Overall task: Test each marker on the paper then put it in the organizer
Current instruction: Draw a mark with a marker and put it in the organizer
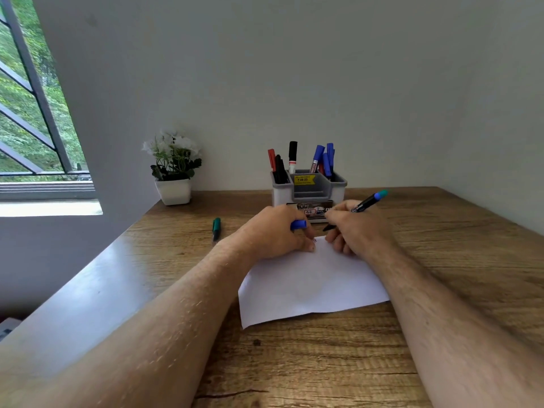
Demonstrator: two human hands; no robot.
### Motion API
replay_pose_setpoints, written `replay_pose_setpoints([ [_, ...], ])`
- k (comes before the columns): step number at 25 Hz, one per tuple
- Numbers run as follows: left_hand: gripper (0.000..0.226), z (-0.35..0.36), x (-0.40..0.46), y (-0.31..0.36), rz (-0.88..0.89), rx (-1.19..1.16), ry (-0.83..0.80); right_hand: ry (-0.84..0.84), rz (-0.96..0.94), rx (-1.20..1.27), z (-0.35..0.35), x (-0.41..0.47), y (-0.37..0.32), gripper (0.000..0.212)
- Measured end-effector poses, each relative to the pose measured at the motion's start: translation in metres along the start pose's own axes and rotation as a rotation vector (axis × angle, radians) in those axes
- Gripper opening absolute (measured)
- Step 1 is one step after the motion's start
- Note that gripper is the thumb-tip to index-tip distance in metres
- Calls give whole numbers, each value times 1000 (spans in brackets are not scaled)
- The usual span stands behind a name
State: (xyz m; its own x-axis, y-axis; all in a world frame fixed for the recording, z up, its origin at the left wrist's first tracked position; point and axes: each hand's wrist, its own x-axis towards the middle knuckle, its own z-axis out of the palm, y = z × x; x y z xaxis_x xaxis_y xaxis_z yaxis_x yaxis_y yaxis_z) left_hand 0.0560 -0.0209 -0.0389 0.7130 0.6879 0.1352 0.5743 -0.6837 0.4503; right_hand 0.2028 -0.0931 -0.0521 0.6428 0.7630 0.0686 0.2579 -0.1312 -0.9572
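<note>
A white sheet of paper (pixel 309 284) lies on the wooden table. My right hand (pixel 357 228) grips a black marker with a blue end (pixel 369 201), its tip down near the paper's far edge. My left hand (pixel 276 234) rests on the paper's far left corner and holds a blue cap (pixel 298 224). Small ink marks show on the paper between my hands. Behind them stands a grey and white organizer (pixel 309 187) with several red, black and blue markers upright in it. A green marker (pixel 216 229) lies capped on the table, left of my left hand.
A white pot with white flowers (pixel 173 172) stands at the back left against the wall. A small printed box (pixel 313 212) sits in front of the organizer. The table's left edge runs beside a window (pixel 32 113).
</note>
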Motion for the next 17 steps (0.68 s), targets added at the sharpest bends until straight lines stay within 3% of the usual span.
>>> replay_pose_setpoints([
  [3,25,1,1,0,0,-16,-25,-19,7,-45,-2,-2,-2,9],
  [7,25,2,2,-1,6,-18,-34,34,-120,-296,-1,-4,-4,18],
  [17,24,2,1,0,3,-42,-49,7,-160,-303,0,-3,-3,20],
])
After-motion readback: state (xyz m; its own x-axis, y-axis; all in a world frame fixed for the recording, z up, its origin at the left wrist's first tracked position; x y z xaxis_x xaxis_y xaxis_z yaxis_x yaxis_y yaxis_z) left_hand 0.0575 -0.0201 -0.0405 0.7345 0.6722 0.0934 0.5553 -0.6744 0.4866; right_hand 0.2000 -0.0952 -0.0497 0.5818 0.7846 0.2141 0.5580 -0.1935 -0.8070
